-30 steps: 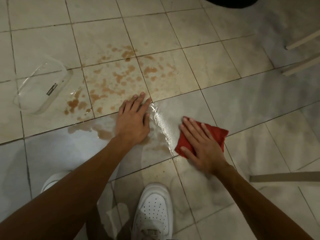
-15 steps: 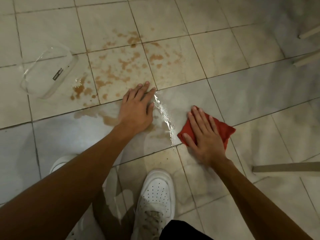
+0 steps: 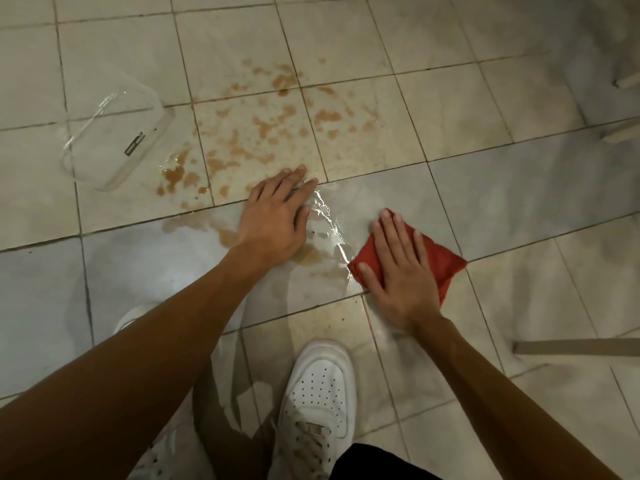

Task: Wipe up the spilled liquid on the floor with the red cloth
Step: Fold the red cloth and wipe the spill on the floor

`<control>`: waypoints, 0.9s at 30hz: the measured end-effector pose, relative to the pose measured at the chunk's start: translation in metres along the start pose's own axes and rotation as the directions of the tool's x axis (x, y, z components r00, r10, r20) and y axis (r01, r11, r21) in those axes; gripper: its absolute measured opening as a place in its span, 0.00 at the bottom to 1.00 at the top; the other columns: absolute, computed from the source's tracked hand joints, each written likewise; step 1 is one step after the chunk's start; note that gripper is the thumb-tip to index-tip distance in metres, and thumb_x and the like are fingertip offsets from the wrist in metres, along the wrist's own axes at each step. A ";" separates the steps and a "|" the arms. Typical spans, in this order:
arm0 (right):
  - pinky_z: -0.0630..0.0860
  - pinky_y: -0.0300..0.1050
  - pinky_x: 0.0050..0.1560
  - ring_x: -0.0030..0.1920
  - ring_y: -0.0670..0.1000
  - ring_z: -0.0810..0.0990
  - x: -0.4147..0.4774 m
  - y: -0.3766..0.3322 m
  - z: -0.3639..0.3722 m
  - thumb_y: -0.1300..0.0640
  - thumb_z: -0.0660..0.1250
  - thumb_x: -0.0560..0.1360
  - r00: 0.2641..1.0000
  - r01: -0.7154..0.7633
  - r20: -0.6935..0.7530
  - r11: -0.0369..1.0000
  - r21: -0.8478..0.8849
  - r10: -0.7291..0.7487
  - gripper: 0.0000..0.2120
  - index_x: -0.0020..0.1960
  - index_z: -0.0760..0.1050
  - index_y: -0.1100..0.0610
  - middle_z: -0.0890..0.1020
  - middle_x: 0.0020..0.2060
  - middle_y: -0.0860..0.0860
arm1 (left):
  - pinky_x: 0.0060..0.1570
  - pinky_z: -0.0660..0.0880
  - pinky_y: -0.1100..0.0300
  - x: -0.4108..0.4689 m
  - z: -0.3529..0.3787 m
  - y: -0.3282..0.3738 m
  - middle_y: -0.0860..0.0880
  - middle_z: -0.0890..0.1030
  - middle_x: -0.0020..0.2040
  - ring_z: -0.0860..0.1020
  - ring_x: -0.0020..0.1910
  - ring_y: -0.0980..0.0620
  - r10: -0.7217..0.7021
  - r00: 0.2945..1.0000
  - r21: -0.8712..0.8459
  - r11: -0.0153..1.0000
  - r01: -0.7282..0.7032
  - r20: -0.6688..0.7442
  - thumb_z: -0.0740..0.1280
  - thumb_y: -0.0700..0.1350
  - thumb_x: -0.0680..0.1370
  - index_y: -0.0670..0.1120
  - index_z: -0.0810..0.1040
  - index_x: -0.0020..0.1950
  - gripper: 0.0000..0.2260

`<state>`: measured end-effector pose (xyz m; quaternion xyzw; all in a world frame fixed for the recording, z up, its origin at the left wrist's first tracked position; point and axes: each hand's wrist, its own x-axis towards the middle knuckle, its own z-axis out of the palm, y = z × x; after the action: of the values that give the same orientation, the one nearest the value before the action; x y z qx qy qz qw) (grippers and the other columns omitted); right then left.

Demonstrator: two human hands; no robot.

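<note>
Beige glazed floor tiles [image 3: 450,98] with dark grout lines are filling the view under uneven light.

Right hand [image 3: 403,271] is lying flat with fingers spread, pressing down on the small folded red cloth [image 3: 446,263]. The cloth is sitting on the floor at the near-right margin of the wet patch, just beside a grout crossing. Left hand [image 3: 273,220] is resting palm-down on wet tile, fingers straight and close together, holding nothing and probably bracing.

A glossy film of liquid [image 3: 329,223] is glinting between the hands. Brown spilled liquid [image 3: 263,133] is spreading beyond the left hand as scattered blotches across several tiles, and a paler pool is running under the left wrist. A clear rectangular plastic container [image 3: 114,140] is lying at the far-left edge of the spill. A white perforated sneaker [image 3: 318,393] is standing between the forearms, and a pale wooden strip [image 3: 575,347] is lying to the right.

Judgement: the cloth is soft, light and limp, and is likely getting heavier and slicker as it soaks. A flat palm over its middle suits wiping, and a pinch at the drier right corner suits lifting. The wet glaze is probably slippery. Most of the brown spill is not yet wiped.
</note>
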<state>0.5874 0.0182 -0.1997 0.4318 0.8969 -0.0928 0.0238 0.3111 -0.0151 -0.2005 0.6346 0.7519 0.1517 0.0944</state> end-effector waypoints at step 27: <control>0.45 0.61 0.88 0.89 0.50 0.38 0.031 -0.008 0.002 0.35 0.43 0.88 0.997 -0.073 0.010 0.997 0.025 0.073 0.38 0.90 0.41 0.56 0.41 0.90 0.52 | 0.81 0.57 0.45 -0.010 -0.007 -0.013 0.51 0.63 0.85 0.60 0.83 0.48 -0.074 0.997 0.000 0.997 0.074 0.029 0.54 0.55 0.86 0.55 0.66 0.83 0.25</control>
<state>0.5616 0.0373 -0.2048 0.4642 0.8791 -0.1055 0.0257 0.2982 -0.0282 -0.1987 0.6084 0.7734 0.1394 0.1109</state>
